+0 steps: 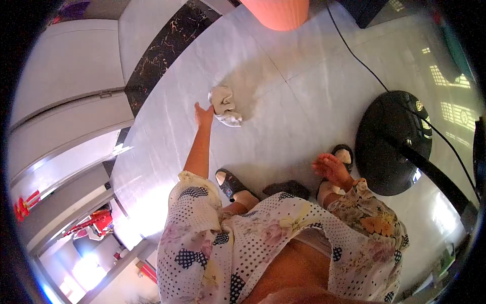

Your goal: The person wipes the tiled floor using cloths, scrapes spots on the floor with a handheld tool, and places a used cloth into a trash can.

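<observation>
My left hand (pixel 204 115) is stretched forward over the floor, at the left edge of a crumpled off-white cloth (pixel 223 104). Its thumb side meets the cloth and appears to pinch it, while another finger sticks out to the left. Whether the cloth rests on the floor or is slightly raised, I cannot tell. Back near my right foot, my right hand (pixel 331 169) hangs with loosely bent, parted fingers and nothing in it.
A round black stand base (pixel 392 147) with a pole is at the right, crossed by a black cable (pixel 359 60). An orange-pink bucket-like container (pixel 281 12) stands ahead. A dark patch (pixel 286 190) lies between my sandalled feet. White cabinets (pixel 71 66) line the left.
</observation>
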The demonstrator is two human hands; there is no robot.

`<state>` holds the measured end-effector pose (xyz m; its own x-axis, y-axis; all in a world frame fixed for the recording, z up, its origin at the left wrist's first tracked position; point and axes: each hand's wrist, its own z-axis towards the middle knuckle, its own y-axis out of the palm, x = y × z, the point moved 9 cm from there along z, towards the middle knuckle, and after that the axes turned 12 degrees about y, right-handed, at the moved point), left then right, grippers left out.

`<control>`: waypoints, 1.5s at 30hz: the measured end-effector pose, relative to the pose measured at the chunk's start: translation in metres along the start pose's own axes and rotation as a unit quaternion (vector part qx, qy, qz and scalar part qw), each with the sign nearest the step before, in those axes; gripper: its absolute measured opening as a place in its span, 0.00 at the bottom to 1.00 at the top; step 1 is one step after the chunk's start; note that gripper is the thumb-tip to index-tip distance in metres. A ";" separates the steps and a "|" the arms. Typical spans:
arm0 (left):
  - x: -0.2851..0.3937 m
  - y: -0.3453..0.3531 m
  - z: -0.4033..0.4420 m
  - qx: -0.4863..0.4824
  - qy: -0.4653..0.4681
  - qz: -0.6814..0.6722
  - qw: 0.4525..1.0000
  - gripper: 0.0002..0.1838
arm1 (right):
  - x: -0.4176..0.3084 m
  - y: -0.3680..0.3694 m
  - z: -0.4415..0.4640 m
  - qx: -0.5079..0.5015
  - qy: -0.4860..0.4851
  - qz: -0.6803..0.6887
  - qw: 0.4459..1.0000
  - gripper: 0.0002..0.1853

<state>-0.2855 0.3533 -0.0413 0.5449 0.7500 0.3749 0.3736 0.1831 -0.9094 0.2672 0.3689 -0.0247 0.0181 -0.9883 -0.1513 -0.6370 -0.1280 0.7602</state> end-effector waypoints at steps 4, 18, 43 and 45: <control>0.094 -0.020 -0.039 -0.042 0.269 0.056 0.961 0.40 | 0.004 0.003 -0.004 0.004 0.010 0.015 1.000 0.13; 0.161 0.054 -0.095 -0.156 0.338 0.099 0.923 0.41 | 0.006 -0.001 -0.002 0.005 0.034 0.023 0.999 0.15; 0.323 0.160 -0.223 -0.172 0.619 -0.018 0.766 0.19 | 0.004 0.010 -0.006 -0.016 0.036 0.030 0.999 0.13; 0.310 0.145 -0.240 -0.131 0.616 -0.141 0.764 0.16 | 0.004 0.013 -0.001 -0.059 0.033 0.051 0.996 0.14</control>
<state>0.1182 0.4597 -0.0132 0.6484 -0.4924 0.5806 0.6555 -0.0267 -0.7547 0.2598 0.3637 -0.0149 0.0105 -0.9995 -0.0301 -0.5428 -0.0310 0.8393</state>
